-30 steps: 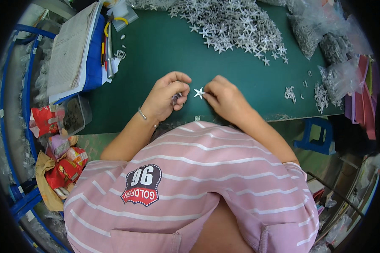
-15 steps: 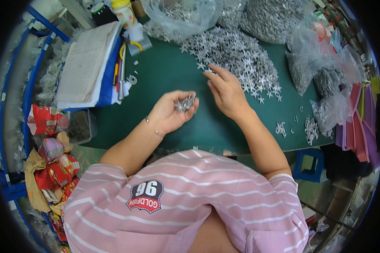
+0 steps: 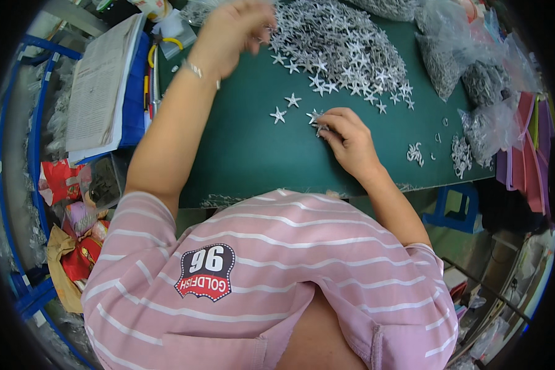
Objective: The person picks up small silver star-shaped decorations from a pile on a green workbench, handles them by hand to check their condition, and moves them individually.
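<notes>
My left hand (image 3: 237,36) reaches far forward to the left edge of a heap of silver star-shaped metal charms (image 3: 345,49). Its fingers are smeared by motion, so what they hold, if anything, cannot be made out. Lower on the green tabletop (image 3: 246,148), my right hand (image 3: 351,140) has its thumb and fingers pinched on silver star charms (image 3: 316,117), partly hidden by the fingertips. Two loose star charms, one upper (image 3: 293,100) and one lower (image 3: 278,115), lie flat to the left of that hand.
Plastic bags of grey pieces (image 3: 441,65) line the right side. Small silver hook-like pieces (image 3: 415,154) lie near the front right. At left are a paper stack (image 3: 102,80), yellow-handled pliers (image 3: 166,48) and a clear plastic tub (image 3: 108,179). A blue stool (image 3: 455,208) stands below the edge.
My left hand, which held a bunch of silver pieces near the front, has swung forward to the heap. My right hand has come back from the heap. Two star charms now lie apart on the tabletop.
</notes>
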Motion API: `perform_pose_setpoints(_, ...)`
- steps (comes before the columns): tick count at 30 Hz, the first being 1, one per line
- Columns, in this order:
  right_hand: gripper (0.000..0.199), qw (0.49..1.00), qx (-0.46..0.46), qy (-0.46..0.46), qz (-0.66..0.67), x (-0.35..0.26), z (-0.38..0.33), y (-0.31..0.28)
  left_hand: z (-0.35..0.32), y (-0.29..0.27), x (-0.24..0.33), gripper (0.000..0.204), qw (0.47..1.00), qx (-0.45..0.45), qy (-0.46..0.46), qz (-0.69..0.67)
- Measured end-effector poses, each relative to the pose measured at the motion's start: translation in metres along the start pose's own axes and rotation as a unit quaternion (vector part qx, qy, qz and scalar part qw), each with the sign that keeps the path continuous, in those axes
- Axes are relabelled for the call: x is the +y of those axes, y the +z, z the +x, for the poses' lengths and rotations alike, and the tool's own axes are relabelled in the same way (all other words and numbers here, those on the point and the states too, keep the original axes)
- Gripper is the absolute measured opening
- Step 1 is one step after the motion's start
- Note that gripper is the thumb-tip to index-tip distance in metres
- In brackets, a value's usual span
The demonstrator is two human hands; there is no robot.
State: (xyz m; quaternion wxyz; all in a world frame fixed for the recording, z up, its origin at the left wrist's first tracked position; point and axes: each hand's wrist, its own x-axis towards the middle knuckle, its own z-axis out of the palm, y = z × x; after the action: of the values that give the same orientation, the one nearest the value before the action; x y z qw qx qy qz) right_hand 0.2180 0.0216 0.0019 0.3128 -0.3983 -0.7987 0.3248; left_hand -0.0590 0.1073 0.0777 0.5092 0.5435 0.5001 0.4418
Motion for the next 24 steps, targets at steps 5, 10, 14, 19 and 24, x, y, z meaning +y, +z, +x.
perform_pose_setpoints(5,0.019,0.999,0.029,0.03,0.033,-0.012,-0.007,-0.009,-0.077,0.054,-0.055,0.019,0.923,-0.068,0.095,0.366)
perform_pose_setpoints(10,0.017,0.994,0.049,-0.077,-0.055,-0.005,0.023,0.002,-0.098,0.063,-0.064,0.018,0.92,-0.014,0.089,0.38)
perform_pose_setpoints(14,0.019,0.982,0.019,-0.156,-0.102,0.006,0.059,0.026,-0.096,0.063,-0.063,0.016,0.977,0.011,-0.033,0.21)
perform_pose_setpoints(19,0.014,0.993,-0.06,-0.061,-0.079,0.001,0.071,0.021,-0.104,0.05,-0.07,0.012,0.929,0.074,0.11,0.346)
perform_pose_setpoints(24,0.013,0.996,-0.001,-0.021,-0.092,0.01,0.065,0.015,-0.107,0.051,-0.065,0.014,0.946,0.044,0.083,0.31)
